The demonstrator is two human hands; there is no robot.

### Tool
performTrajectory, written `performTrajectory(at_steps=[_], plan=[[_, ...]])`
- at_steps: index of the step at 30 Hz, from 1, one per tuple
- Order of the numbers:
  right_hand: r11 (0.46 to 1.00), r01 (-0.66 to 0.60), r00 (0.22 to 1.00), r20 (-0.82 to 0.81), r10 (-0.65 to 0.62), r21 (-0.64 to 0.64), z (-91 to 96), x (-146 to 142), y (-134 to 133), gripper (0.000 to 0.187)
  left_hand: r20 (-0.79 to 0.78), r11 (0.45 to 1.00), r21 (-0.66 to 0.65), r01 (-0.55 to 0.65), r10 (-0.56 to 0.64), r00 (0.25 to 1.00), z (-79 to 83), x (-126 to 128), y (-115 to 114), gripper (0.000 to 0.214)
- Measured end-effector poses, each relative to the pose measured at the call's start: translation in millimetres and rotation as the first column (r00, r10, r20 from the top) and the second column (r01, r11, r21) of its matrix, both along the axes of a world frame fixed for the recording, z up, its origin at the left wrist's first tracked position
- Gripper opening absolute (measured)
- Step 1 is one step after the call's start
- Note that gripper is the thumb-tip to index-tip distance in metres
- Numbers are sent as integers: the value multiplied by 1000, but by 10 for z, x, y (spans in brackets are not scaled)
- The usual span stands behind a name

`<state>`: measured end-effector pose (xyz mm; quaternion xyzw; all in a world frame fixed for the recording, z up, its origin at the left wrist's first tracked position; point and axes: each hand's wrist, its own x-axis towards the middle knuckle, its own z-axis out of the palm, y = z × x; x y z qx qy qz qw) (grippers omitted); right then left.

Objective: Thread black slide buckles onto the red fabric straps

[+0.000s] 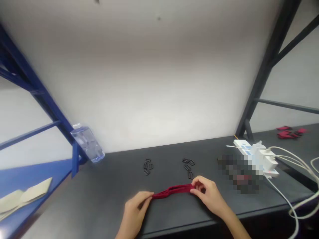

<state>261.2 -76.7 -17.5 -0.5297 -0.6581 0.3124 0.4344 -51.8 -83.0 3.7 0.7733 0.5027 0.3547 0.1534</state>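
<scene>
Head view: your left hand [134, 209] and right hand [208, 195] pinch opposite ends of the red strap [180, 189], at the near side of the black table [107, 189]; even tension should keep strands flat.

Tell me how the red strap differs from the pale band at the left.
The red strap is deep red; the pale band is cream.
The red strap is pinched at its ends by the left hand and right hand; the pale band lies unheld on the blue surface.
The red strap looks narrower, the pale band broader.
Both are long strips.
</scene>
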Motion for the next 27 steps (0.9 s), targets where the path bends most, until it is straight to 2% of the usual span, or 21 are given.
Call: performTrajectory(at_steps=[3, 7, 15, 23, 27], plan=[[1000, 12, 1000, 18, -11, -17, -4, -3, 2, 11, -6, 1000, 16, -14, 14, 1000, -6, 2, -7, 21], [999, -17, 996, 91, 13, 37, 52, -17, -21, 7, -6, 999, 28, -37, 37, 999, -11, 10, -11, 22], [997, -47, 990, 137, 40, 53, 109, -27, -35, 6, 1, 998, -21, -62, 62, 998, -45, -35, 6, 22], [996, 1, 992, 126, -13, 94, 44, -51, 10, 14, -104, 996, 67, -66, 73, 992, -98, 26, 56, 23], [995, 22, 990, 137, -35, 95, 9, -57, 31, 27, -154, 996, 73, -43, 54, 987, -137, 49, 66, 24]])
